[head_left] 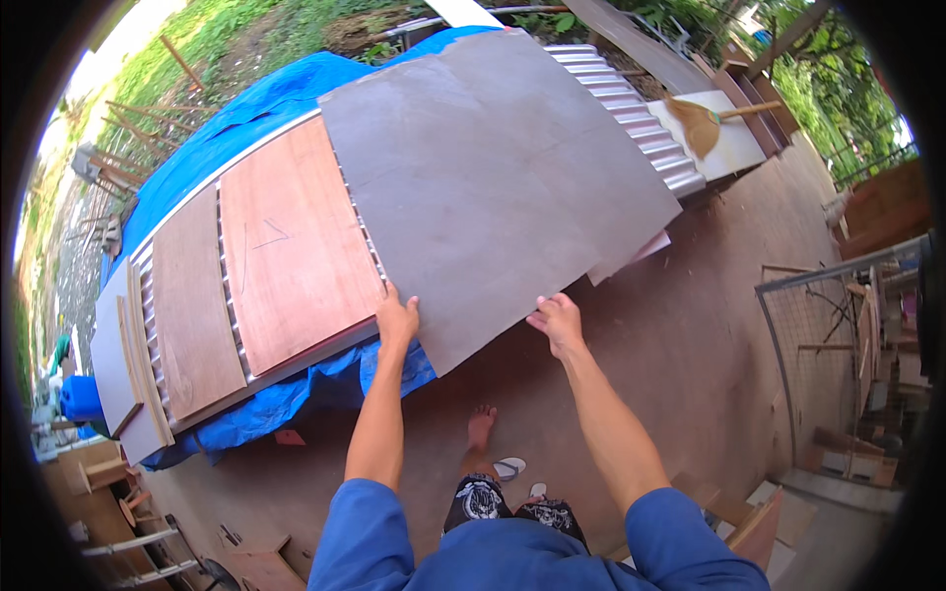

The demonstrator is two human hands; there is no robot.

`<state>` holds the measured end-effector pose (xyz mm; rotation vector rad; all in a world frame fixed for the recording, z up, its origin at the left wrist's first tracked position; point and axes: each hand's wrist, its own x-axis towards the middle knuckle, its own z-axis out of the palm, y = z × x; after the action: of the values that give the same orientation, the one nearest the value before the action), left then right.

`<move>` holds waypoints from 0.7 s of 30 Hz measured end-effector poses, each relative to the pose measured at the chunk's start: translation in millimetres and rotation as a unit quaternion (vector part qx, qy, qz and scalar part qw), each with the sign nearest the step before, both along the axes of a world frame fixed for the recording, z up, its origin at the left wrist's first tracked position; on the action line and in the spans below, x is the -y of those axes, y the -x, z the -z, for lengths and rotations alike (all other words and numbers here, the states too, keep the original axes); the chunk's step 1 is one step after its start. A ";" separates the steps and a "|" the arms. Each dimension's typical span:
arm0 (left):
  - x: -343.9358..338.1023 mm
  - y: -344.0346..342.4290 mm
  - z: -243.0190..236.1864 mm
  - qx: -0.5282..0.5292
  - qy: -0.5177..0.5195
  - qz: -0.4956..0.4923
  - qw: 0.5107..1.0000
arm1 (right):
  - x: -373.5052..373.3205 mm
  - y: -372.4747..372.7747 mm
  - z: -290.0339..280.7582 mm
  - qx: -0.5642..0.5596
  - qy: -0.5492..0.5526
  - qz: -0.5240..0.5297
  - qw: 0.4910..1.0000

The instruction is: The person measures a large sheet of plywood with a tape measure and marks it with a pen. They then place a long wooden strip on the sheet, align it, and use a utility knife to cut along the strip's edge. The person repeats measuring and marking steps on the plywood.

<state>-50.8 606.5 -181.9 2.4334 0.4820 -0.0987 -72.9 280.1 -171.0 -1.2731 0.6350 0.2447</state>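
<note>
A large grey board (pixel 493 177) lies tilted across a corrugated metal sheet (pixel 631 118), its near corner pointing toward me. My left hand (pixel 396 320) is closed at the board's left edge, beside a reddish plywood panel (pixel 291 236). Further right, my right hand (pixel 559 323) pinches the near edge of the same board; the fingertips under it are partly hidden. A browner plywood panel (pixel 197 300) rests left of the reddish one, on the same ribbed metal.
Blue tarp (pixel 246 98) shows behind and below the metal. A broom (pixel 700 126) lies on a pale board at far right. Thin wood strips (pixel 143 355) lie at the left end. A wire-mesh frame (pixel 818 355) stands at right; a slipper (pixel 509 468) is by my foot.
</note>
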 end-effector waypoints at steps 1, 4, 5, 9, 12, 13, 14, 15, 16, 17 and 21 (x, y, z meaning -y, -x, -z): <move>-1.0 1.6 0.3 0.011 -0.002 0.002 1.000 | 2.7 11.5 3.9 -0.022 -0.005 0.002 1.000; -3.9 6.0 11.9 0.063 -0.032 -0.006 0.998 | 15.5 79.0 16.6 -0.084 0.022 -0.073 0.994; -5.7 6.4 19.4 0.056 0.004 -0.032 0.998 | 22.0 112.2 22.5 -0.082 0.058 -0.095 0.990; -18.3 7.1 57.4 0.124 -0.016 -0.011 0.992 | 81.7 296.8 44.9 -0.092 0.224 -0.221 0.945; -40.3 5.7 73.9 0.077 -0.137 0.038 0.987 | 137.4 462.5 45.0 -0.219 0.224 -0.079 0.946; -46.2 5.7 75.5 0.018 -0.118 0.041 0.992 | 157.5 515.3 38.7 -0.252 0.231 -0.002 0.940; -44.6 0.6 75.3 -0.001 -0.058 0.057 0.997 | 160.8 570.7 27.8 -0.319 0.225 0.093 0.916; -39.5 0.7 73.2 -0.073 -0.014 0.061 0.995 | 166.5 621.3 16.4 -0.353 0.316 0.096 0.875; -22.9 -3.5 70.1 -0.051 -0.034 0.129 0.990 | 157.6 671.9 -1.2 -0.300 0.202 0.369 0.856; 0.3 -0.9 67.7 -0.017 -0.055 0.143 0.988 | 140.3 706.9 -10.8 -0.459 0.350 0.364 0.731; 129.7 26.8 45.8 0.127 -0.135 0.342 0.921 | 28.3 820.9 -72.5 -0.335 0.222 0.641 0.653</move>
<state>-77.6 476.8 -227.7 2.7229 -0.5202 -0.0075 -893.9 251.9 -98.6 -0.8440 2.1913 -0.7244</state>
